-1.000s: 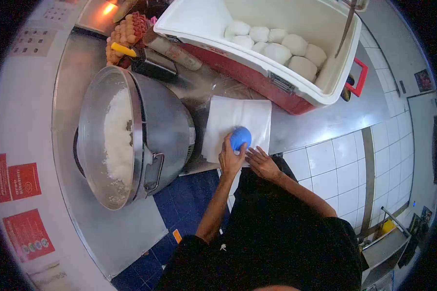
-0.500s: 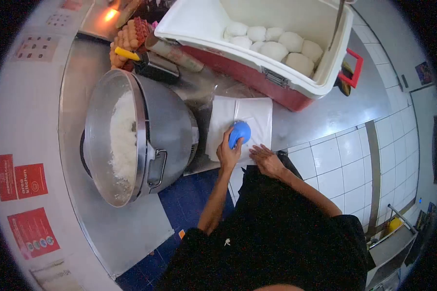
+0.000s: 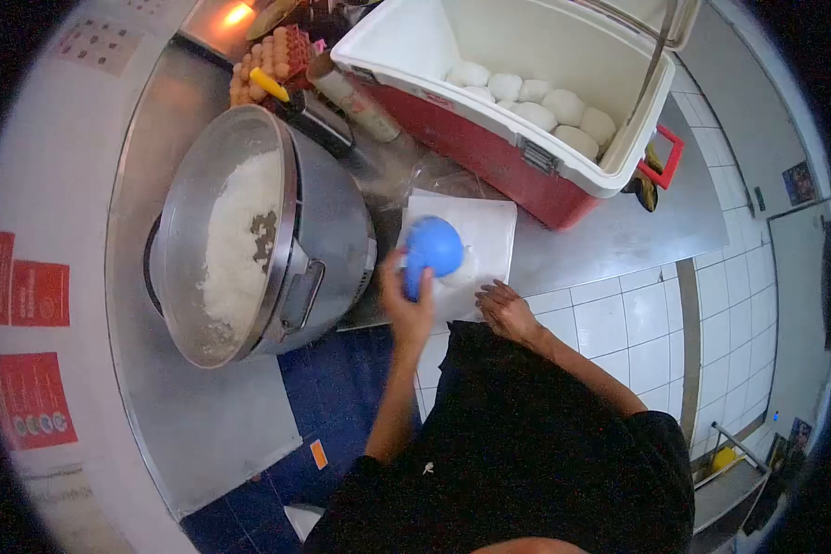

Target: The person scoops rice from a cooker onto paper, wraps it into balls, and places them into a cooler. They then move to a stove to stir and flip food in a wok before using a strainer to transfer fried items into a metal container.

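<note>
head view: left hand [image 3: 407, 305] pinches bowl [image 3: 437, 246], right hand [image 3: 509, 310] loosely spread by paper [image 3: 491, 224]; portioning seems underway, next calling for bowl clear

Worn on my head, the single camera is looking forward and down past my black shirt [image 3: 526, 434] at the bottom edge, catching my left hand [image 3: 409, 300] and right hand [image 3: 508, 312] near mid-frame. Its wide, round-edged view is facing the steel counter [image 3: 614, 249] from close above, taking in the pot [image 3: 337, 222] at left and cutting off the cooler [image 3: 475, 157] at top.
</note>
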The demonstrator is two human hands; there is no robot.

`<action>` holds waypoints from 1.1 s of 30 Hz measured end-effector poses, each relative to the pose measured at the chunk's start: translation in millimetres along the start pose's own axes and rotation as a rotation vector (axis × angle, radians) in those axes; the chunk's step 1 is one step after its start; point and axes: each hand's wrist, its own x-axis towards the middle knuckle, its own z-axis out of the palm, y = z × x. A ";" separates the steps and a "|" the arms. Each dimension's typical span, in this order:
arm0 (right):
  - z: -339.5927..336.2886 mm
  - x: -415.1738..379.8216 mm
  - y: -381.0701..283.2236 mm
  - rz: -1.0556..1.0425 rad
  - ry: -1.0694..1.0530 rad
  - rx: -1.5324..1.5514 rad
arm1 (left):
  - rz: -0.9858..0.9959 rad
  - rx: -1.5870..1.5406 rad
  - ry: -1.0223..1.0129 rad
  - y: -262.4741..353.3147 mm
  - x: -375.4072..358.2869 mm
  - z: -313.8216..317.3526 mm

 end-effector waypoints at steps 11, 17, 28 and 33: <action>-8.1 10.1 -7.3 0.037 0.078 0.064 | 0.238 0.549 0.344 161.6 76.4 -163.2; -18.2 18.6 -23.6 0.334 0.207 0.245 | 0.397 0.638 -0.523 -116.2 -27.7 -23.0; 9.2 88.5 36.3 0.552 0.148 -0.311 | 0.079 0.186 -0.306 -211.6 13.7 38.2; -24.2 122.7 25.5 0.476 0.184 -0.299 | 0.266 0.240 0.024 -144.3 25.9 13.5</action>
